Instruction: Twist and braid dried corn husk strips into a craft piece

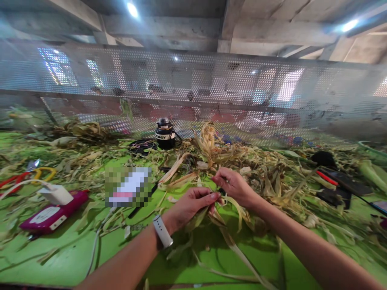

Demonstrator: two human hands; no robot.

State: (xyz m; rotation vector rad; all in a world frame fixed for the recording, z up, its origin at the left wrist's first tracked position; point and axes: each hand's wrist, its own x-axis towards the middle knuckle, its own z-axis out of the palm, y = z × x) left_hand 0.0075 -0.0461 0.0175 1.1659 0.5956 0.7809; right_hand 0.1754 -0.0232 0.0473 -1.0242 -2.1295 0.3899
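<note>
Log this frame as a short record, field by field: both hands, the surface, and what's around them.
Left hand: fingers pinched on dry, husk-like strips
Right hand: fingers curled close beside the left; exact grip unclear
Left wrist: pale band
Surface: green table, littered with more strips
Left side: white plug on a magenta box
Far side: black container before a perforated screen
Unreadable: pixelated patch

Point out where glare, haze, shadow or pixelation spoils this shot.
In the head view, the ceiling lights flare white; in the head view, the perforated screen looks hazy; in the head view, shadow darkens the green tabletop below the hands, and a pixelated patch hides detail.
</note>
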